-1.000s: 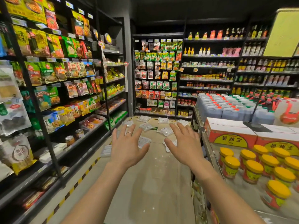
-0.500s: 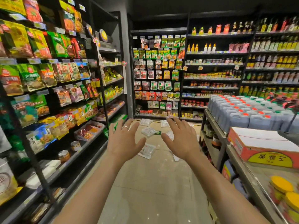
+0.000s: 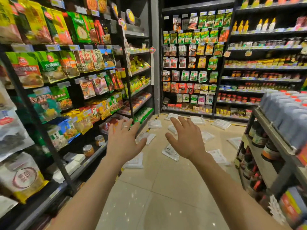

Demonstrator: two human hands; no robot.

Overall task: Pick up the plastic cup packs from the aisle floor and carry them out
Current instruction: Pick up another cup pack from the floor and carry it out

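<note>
Broadly, this is a narrow shop aisle walled by the left shelving (image 3: 49,97) of hanging snack bags, the back shelving (image 3: 191,63) of sachets and bottles, and the right rack (image 3: 274,146) of jugs and jars. Between them runs the aisle floor (image 3: 166,196), pale tile. Across its far half lie the plastic cup packs (image 3: 134,161), clear-and-white bags strewn from mid-aisle to the foot of the back shelving.

They rest flat on their broad faces with no shared heading, which reads as spilled rather than set down. The far-left pack (image 3: 154,124) lies with its long axis roughly across the aisle. The corner pack (image 3: 221,124) sits skewed on a diagonal. The nearest pack (image 3: 170,152) is partly hidden behind the right wrist, so I cannot tell its axis.

Both arms stretch forward. The left hand (image 3: 123,143) and the right hand (image 3: 186,140) are spread wide, fingers straight and apart, backs towards the camera. They hold nothing and are clear of every pack, probably readied for a first pickup. A ring (image 3: 125,127) sits on a left finger.
</note>
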